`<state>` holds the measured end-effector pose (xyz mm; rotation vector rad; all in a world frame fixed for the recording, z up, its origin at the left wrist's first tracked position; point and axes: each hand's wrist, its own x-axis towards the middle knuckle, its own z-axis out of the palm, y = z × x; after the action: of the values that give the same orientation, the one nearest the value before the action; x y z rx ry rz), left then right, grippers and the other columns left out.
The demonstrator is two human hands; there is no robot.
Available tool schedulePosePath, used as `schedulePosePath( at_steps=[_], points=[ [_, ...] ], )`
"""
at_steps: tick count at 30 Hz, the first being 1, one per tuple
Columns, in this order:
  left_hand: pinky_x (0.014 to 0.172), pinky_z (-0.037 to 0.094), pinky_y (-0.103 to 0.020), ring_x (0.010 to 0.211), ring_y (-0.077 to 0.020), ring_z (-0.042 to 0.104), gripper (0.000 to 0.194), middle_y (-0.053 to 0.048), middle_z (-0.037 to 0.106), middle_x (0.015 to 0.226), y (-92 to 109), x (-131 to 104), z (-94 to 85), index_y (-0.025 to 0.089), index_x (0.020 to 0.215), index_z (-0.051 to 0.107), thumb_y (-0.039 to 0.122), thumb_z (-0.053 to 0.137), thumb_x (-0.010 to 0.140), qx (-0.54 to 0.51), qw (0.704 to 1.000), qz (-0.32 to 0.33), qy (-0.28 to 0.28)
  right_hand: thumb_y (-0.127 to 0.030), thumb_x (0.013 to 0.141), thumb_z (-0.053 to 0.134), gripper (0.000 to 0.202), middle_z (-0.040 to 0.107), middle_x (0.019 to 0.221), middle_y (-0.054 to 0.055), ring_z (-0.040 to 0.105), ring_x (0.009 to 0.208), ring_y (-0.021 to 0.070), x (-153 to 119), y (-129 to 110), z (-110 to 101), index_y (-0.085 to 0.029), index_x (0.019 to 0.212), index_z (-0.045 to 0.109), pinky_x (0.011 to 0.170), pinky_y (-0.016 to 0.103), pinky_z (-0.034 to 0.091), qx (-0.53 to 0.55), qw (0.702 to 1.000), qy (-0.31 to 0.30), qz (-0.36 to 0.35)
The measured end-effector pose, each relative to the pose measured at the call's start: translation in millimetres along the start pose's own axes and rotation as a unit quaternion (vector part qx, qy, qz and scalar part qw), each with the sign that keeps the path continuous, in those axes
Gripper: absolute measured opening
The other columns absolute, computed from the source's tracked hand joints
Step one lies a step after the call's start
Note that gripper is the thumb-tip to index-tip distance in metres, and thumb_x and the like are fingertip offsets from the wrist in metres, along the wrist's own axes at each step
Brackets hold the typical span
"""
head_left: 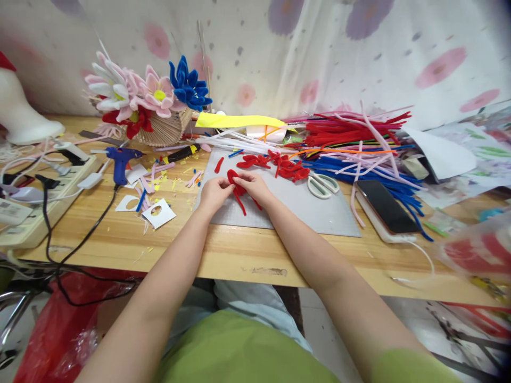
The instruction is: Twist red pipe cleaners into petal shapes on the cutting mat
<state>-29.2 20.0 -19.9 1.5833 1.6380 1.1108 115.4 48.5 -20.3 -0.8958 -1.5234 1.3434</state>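
Between the fingertips of both hands is a red pipe cleaner (232,174) bent into a loop, its loose ends hanging below. My left hand (216,194) pinches it from the left. On its other side, my right hand (253,187) grips it with thumb and fingers. Both hands are over a grey cutting mat (311,217). Just beyond them lie bent red petal shapes (293,168) and a short red piece (219,164). White-handled scissors (323,186) rest to the right, their blades hidden under the red shapes.
A blue glue gun (121,162) and power strip (48,205) with cables are at left, near cut paper squares (159,213). Fuzzy flowers (159,96) stand behind. Bundled red pipe cleaners (351,130) and blue ones (359,178) lie right, beside a phone (387,206).
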Motion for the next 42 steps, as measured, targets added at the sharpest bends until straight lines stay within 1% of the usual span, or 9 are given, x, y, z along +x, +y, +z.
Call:
schedulePosePath(
  at_steps=[3, 11, 14, 19, 23, 27, 32, 37, 42],
  points=[
    [0.057, 0.042, -0.026, 0.058, -0.0134, 0.055, 0.016, -0.001, 0.061, 0.06, 0.5, -0.2, -2.3, 0.016, 0.063, 0.062, 0.031, 0.062, 0.065, 0.019, 1.0, 0.009, -0.01, -0.035, 0.07, 0.063, 0.024, 0.067, 0.078, 0.001, 0.058, 0.076, 0.0144, 0.7, 0.8, -1.2, -0.015, 0.081, 0.068, 0.076, 0.028, 0.044, -0.033, 0.999, 0.003, -0.007],
    [0.056, 0.048, -0.026, 0.059, -0.0126, 0.058, 0.022, 0.0, 0.062, 0.068, 6.8, -4.6, 2.0, 0.015, 0.074, 0.06, 0.028, 0.068, 0.057, -0.205, 0.972, -0.1, -0.055, -0.03, 0.076, 0.056, 0.022, 0.068, 0.079, 0.001, 0.058, 0.073, 0.0132, -3.9, 0.2, 2.2, -0.013, 0.085, 0.067, 0.072, 0.026, 0.045, -0.058, 0.998, 0.03, 0.008],
    [0.059, 0.045, -0.027, 0.058, -0.0131, 0.056, 0.015, 0.001, 0.06, 0.062, 7.0, -6.6, 2.5, 0.016, 0.067, 0.06, 0.028, 0.066, 0.061, -0.129, 0.987, -0.079, -0.044, -0.027, 0.077, 0.056, 0.02, 0.069, 0.084, 0.002, 0.06, 0.077, 0.0138, -3.1, 0.7, 3.7, -0.014, 0.086, 0.068, 0.076, 0.027, 0.045, -0.066, 0.997, 0.024, 0.021],
    [0.061, 0.036, -0.026, 0.062, -0.0135, 0.05, 0.013, 0.0, 0.058, 0.063, 9.6, -12.2, 3.6, 0.018, 0.061, 0.057, 0.027, 0.061, 0.069, 0.069, 0.996, 0.013, 0.047, -0.023, 0.078, 0.056, 0.016, 0.07, 0.088, 0.001, 0.06, 0.081, 0.0127, -0.5, 2.2, 6.8, -0.017, 0.086, 0.069, 0.083, 0.027, 0.044, -0.035, 0.999, -0.013, 0.03],
    [0.059, 0.032, -0.026, 0.062, -0.013, 0.048, 0.016, 0.0, 0.057, 0.067, 10.7, -13.6, 4.0, 0.019, 0.059, 0.055, 0.028, 0.064, 0.069, 0.095, 0.993, 0.056, 0.046, -0.026, 0.08, 0.054, 0.015, 0.064, 0.072, -0.001, 0.053, 0.061, 0.0093, 0.8, 2.2, 8.8, -0.017, 0.083, 0.066, 0.065, 0.023, 0.043, -0.018, 0.997, -0.031, 0.065],
    [0.053, 0.034, -0.024, 0.054, -0.0102, 0.045, 0.019, 0.002, 0.056, 0.062, 5.5, -7.8, 3.5, 0.018, 0.068, 0.062, 0.034, 0.07, 0.063, -0.031, 0.999, 0.016, -0.036, -0.027, 0.08, 0.052, 0.016, 0.054, 0.06, -0.003, 0.043, 0.052, 0.0076, 2.0, -0.6, 5.6, -0.016, 0.072, 0.059, 0.053, 0.021, 0.033, -0.065, 0.995, -0.005, 0.074],
    [0.046, 0.039, -0.023, 0.046, -0.0083, 0.044, 0.033, 0.003, 0.056, 0.059, 2.0, -0.9, -0.2, 0.016, 0.086, 0.069, 0.042, 0.068, 0.066, -0.219, 0.973, -0.062, 0.033, -0.036, 0.078, 0.055, 0.023, 0.045, 0.058, -0.005, 0.037, 0.053, 0.0068, 0.6, -7.2, 0.9, -0.016, 0.069, 0.053, 0.051, 0.021, 0.028, -0.028, 0.996, -0.036, 0.077],
    [0.052, 0.047, -0.023, 0.055, -0.0075, 0.048, 0.042, 0.001, 0.059, 0.063, 4.5, 0.0, -6.9, 0.015, 0.091, 0.072, 0.041, 0.075, 0.057, -0.341, 0.936, -0.082, -0.011, -0.045, 0.077, 0.057, 0.03, 0.041, 0.056, -0.007, 0.028, 0.043, 0.0037, -2.1, -14.2, 5.3, -0.017, 0.071, 0.047, 0.043, 0.02, 0.019, 0.103, 0.979, -0.104, 0.139],
    [0.057, 0.05, -0.024, 0.058, -0.007, 0.053, 0.041, -0.002, 0.066, 0.073, 7.0, 1.7, -6.7, 0.015, 0.083, 0.073, 0.037, 0.08, 0.05, -0.388, 0.915, -0.111, -0.008, -0.047, 0.071, 0.063, 0.034, 0.042, 0.053, -0.007, 0.027, 0.039, 0.0024, -0.7, -15.9, 8.6, -0.017, 0.07, 0.049, 0.039, 0.019, 0.014, 0.153, 0.969, -0.102, 0.164]
  ],
)
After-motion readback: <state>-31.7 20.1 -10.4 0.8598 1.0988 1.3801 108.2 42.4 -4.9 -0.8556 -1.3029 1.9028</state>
